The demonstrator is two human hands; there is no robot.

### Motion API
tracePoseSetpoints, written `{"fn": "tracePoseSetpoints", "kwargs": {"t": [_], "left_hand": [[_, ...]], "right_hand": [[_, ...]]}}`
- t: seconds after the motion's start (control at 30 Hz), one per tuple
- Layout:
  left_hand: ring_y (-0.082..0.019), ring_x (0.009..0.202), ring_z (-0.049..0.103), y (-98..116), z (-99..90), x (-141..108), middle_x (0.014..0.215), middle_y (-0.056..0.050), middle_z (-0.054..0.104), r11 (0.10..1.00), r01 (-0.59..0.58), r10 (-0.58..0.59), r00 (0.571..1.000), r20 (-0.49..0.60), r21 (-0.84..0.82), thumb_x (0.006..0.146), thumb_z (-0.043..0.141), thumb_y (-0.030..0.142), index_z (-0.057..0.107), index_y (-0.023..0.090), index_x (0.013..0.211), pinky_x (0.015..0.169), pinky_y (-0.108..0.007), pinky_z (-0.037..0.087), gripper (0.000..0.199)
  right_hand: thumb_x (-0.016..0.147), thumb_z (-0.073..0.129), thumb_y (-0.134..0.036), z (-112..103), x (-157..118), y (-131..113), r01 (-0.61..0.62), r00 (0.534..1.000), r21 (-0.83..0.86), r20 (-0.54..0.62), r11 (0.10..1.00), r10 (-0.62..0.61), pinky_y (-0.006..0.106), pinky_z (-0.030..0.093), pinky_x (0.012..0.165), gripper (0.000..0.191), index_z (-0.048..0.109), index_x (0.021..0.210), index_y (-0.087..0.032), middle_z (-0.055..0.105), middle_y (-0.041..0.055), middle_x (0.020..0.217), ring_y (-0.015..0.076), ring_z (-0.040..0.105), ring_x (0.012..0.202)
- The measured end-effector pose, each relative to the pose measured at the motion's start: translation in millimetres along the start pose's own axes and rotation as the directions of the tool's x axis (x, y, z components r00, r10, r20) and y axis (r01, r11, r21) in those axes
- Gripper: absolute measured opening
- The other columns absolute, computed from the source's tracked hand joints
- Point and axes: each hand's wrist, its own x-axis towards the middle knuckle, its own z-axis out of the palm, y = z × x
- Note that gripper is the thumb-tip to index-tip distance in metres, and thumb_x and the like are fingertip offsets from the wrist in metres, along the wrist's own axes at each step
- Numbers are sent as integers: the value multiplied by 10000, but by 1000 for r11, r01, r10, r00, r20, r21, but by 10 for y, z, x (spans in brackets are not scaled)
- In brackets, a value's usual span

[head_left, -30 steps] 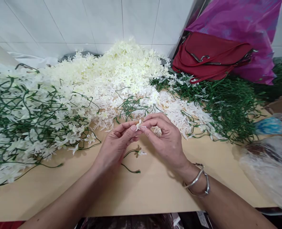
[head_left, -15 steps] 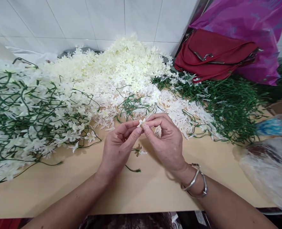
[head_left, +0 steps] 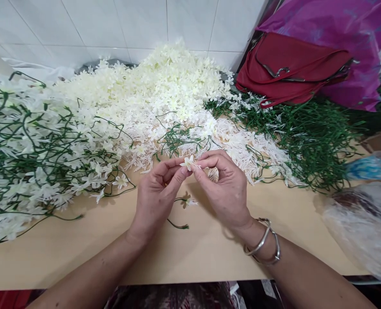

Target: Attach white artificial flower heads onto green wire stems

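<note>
My left hand (head_left: 160, 186) pinches a small white artificial flower (head_left: 187, 162) between thumb and forefinger. From the other side my right hand (head_left: 224, 184), with its thumb and forefinger together, grips a thin white stamen piece (head_left: 197, 165) at the flower's edge. The fingertips of both hands almost meet. Below them on the table lies a green artificial stem (head_left: 179, 225) with a white bloom (head_left: 190, 201) near it. Behind my hands are loose white stamen pieces (head_left: 242, 146) and a tangle of green stems (head_left: 177, 139).
Finished-looking white flowers on green stems (head_left: 48, 159) are heaped at left. Loose white blossoms (head_left: 174, 77) pile against the tiled wall. Green stems (head_left: 315, 141) lie at right, below a red handbag (head_left: 300, 68) and purple bag (head_left: 354, 47). A clear plastic bag (head_left: 364, 231) sits near the right edge.
The flower has shifted slightly left with my left fingertips and its petals now face me more. A small gap with the white stamen piece shows beside my right fingertips.
</note>
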Motion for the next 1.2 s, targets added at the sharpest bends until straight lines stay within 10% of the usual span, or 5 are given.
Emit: {"fn": "tracePoseSetpoints", "kwargs": {"t": [0.23, 0.5, 0.83, 0.97, 1.2], "left_hand": [[-197, 1019, 803, -116, -55, -34, 1082, -66, 835, 941, -211, 203, 978, 56, 264, 984, 723, 319, 721, 192, 1187, 896, -272, 633, 240], [-111, 861, 793, -107, -65, -58, 1049, 6, 836, 504, -557, 574, 787, 226, 660, 997, 644, 119, 698, 218, 1167, 808, -188, 607, 204], [-154, 940, 745, 110, -177, -159, 1147, -53, 748, 658, -466, 397, 882, 252, 592, 990, 666, 174, 605, 206, 1209, 859, -284, 577, 230], [-202, 996, 693, 196, -418, -339, 1109, -39, 716, 498, -630, 141, 737, 661, 596, 996, 687, 206, 664, 233, 1110, 847, -322, 537, 120], [-206, 953, 614, -67, -561, -437, 1012, -27, 698, 355, -750, 64, 615, 786, 558, 1099, 499, 178, 631, 197, 1008, 880, -356, 432, 161]], "right_hand": [[870, 732, -62, 11, -7, -17, -30, 1000, 19, 6, 999, 30, 358, 538, 894, 182, 701, 782, -219, 680, 17, 919, 174, 670, 911], [883, 731, -103, -27, 6, 59, -100, 992, 114, 85, 988, 91, 400, 502, 1025, 139, 707, 812, -220, 694, 64, 1128, 206, 667, 1119], [802, 816, -127, -179, 204, 226, -169, 986, 298, 52, 940, 161, 326, 530, 856, 203, 650, 771, -240, 701, -10, 882, 163, 663, 870], [751, 855, -141, -242, 269, 287, -171, 983, 301, -7, 938, 181, 298, 515, 776, 235, 682, 853, -262, 665, -32, 831, 150, 618, 793], [774, 868, -205, -267, 259, 267, -228, 973, 231, 98, 946, 211, 287, 462, 676, 149, 795, 892, -259, 666, -21, 796, 143, 558, 729]]}}
